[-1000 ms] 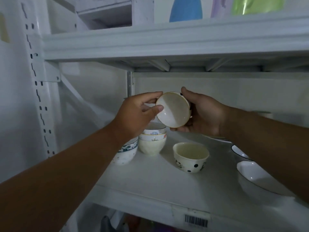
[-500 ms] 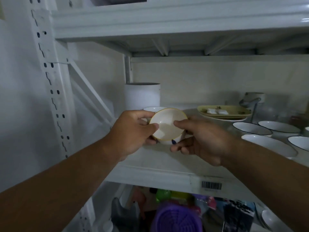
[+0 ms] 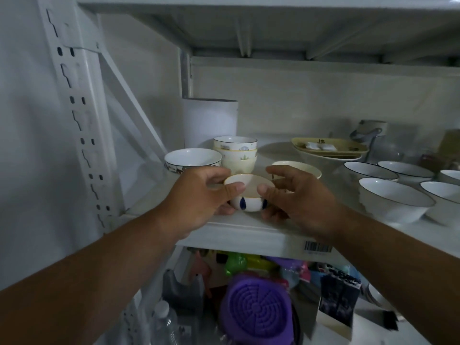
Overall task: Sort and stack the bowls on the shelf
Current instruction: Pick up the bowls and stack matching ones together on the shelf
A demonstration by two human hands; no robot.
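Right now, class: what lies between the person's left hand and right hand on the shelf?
In the head view, a small white bowl with blue drop marks sits between the left hand and right hand, both gripping it above the shelf front edge.

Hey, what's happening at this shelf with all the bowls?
A person is tidying bowls on a white shelf. Both hands hold one small bowl with blue drop marks near the shelf's front edge: the left hand grips its left side, the right hand its right. Just behind stands a stack of small patterned bowls, with a wider bowl to its left and a cream bowl to its right. Several white bowls with dark rims sit further right.
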